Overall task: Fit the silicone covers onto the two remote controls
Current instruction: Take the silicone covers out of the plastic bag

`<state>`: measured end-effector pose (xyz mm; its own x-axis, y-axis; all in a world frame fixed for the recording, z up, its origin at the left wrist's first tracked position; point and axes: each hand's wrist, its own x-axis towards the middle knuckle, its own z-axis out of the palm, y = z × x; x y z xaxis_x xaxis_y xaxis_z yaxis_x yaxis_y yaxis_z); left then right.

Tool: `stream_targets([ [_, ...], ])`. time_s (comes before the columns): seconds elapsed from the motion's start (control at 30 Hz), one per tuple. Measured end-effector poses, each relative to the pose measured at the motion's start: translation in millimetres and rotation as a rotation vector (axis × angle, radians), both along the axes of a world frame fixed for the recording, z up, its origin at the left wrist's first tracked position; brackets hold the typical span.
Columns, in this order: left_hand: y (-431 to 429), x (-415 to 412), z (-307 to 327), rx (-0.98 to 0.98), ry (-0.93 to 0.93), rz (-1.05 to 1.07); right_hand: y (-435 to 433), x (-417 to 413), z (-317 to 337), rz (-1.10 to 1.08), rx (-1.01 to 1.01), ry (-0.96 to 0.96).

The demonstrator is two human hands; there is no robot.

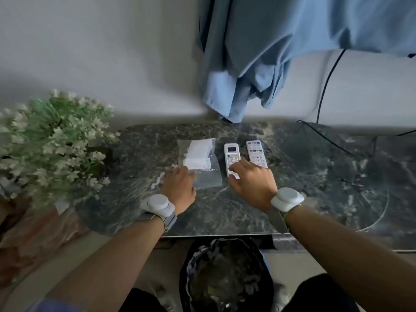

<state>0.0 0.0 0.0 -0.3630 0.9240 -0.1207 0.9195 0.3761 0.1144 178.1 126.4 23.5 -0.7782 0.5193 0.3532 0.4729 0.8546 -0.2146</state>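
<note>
Head view: screen remote (231, 154) and button remote (256, 153) lie side by side on the marble table (315, 188), silicone covers (199, 154) inside the plastic bag (209, 176) beside them. Left hand (179, 188) rests flat fingers on the bag's corner; right hand (252, 183) bends over the screen remote, grip unclear. I would pin the bag and draw one cover out.

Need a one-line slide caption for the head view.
Left hand touches the bagged silicone covers; right hand grips the display remote, second remote alongside.
</note>
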Motion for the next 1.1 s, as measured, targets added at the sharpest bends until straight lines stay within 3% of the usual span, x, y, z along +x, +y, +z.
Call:
stream_targets([
  [0.07,-2.4,2.4,-15.0,-0.039,0.04,0.02,-2.1,2.6,-15.6,-0.011,0.023,0.022],
  [0.23,-8.3,3.4,-45.3,0.079,0.052,0.049,-5.7,11.3,-37.4,0.011,0.036,0.055],
  [0.47,-22.7,26.4,-33.9,0.185,0.099,0.1,-20.7,33.4,-37.5,-0.053,-0.024,0.008],
  [0.57,-35.9,41.9,-28.1,0.211,0.023,0.124,-34.4,44.4,-34.0,-0.145,-0.097,-0.047],
  [0.7,-56.4,60.8,-22.7,0.249,-0.166,0.123,-54.8,58.1,-35.7,-0.277,-0.303,-0.061],
  [0.9,-87.7,92.9,-18.8,0.329,-0.295,0.094,-81.8,72.6,-42.4,-0.26,-0.805,0.135],
  [1.1,-99.3,102.5,-29.1,0.385,-0.416,0.093,-96.0,76.0,-51.6,-0.19,-0.993,0.262],
])
